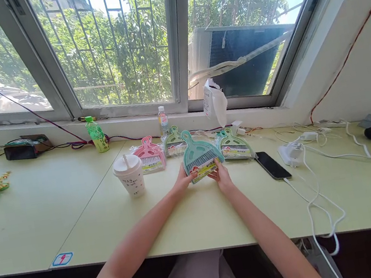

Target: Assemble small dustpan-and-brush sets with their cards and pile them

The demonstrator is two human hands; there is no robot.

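Note:
A teal mini dustpan and brush set (199, 152) with a yellow label is held up over the table, tilted, its handle pointing away from me. My left hand (182, 180) grips its lower left corner, thumb on the front. On the lower right side my right hand (223, 175) closes round the edge, fingers partly hidden behind it. Behind it lie more sets in clear wrap: a pink set (149, 154) to the left, a green set (173, 142) at the back and another green set (234, 145) to the right.
A lidded white cup (130, 176) stands left of my hands. On the right lie a black phone (273, 165), a white charger (292, 153) and loose cables. A green bottle (97, 135), a clear bottle (163, 121) and a tissue pack (214, 102) are near the window.

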